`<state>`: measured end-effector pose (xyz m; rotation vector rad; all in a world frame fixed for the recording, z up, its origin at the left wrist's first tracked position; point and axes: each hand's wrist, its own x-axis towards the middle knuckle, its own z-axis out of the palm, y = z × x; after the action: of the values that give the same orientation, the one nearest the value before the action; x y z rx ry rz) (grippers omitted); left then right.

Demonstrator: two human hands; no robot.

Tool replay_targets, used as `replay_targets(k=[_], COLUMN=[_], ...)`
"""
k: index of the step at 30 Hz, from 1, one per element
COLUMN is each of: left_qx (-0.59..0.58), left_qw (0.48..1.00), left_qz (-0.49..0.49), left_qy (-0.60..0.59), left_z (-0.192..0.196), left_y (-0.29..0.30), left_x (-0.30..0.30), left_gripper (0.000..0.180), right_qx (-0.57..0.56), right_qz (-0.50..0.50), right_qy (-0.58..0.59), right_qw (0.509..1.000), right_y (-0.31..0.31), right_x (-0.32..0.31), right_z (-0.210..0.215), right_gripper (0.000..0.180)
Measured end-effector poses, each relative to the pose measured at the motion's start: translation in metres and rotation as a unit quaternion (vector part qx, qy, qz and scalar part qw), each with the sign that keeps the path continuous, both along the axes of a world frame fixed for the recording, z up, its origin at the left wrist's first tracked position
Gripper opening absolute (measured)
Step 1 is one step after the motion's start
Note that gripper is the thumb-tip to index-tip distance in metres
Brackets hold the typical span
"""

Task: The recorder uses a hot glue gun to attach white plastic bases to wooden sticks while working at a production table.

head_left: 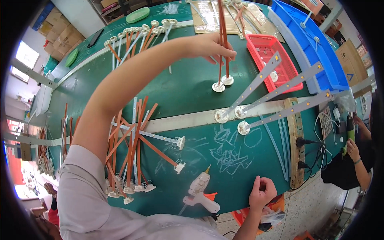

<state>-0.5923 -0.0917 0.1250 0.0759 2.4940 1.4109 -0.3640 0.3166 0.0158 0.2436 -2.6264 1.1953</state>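
My left arm stretches across the green table. At its far side my left hand (210, 46) is closed around two upright brown-backed strips (220, 66) with round white bases (218, 87) at their lower ends. Three LED strips (264, 82) stand slanted on white bases to the right, their small yellow chips showing. At the near edge my right hand (262, 192) has its fingers curled in, and nothing shows in it. To its left lies a white hot glue gun (199, 188) with an orange trigger, nozzle pointing away from me.
A pile of strips with bases (136, 160) lies left, more (140, 36) behind. A red basket (276, 62) and long blue tray (310, 48) stand far right. A power strip (296, 148) with plugged cables runs along the right edge. Another person's hand (353, 150) is beyond.
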Motion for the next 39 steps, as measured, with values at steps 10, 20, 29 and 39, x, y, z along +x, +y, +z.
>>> replay_targets(k=[10,20,29,39], left_qx=[-0.182,-0.584,-0.569,-0.614], left_qw=[0.951,0.554,0.737,0.74], left_qz=[-0.043,-0.081,-0.085,0.022], left_qy=[0.247,0.587,0.355,0.273], left_z=[0.025,-0.095,-0.125,0.015], left_y=[-0.084,-0.146,-0.166,-0.1], left_x=[0.01,-0.054,-0.059,0.075], left_gripper=[0.02,0.012,0.008,0.022], right_qx=[0.04,0.111,0.124,0.038], right_qz=[-0.018,-0.019,-0.027,0.025], right_qy=[0.008,0.033,-0.003,0.014], right_qw=[0.999,0.993,0.992,0.999], right_y=[0.004,-0.009,-0.002,0.006], right_x=[0.004,0.006,0.001,-0.001], right_z=[-0.006,0.018,0.006,0.0], right_gripper=[0.021,0.019,0.016,0.017])
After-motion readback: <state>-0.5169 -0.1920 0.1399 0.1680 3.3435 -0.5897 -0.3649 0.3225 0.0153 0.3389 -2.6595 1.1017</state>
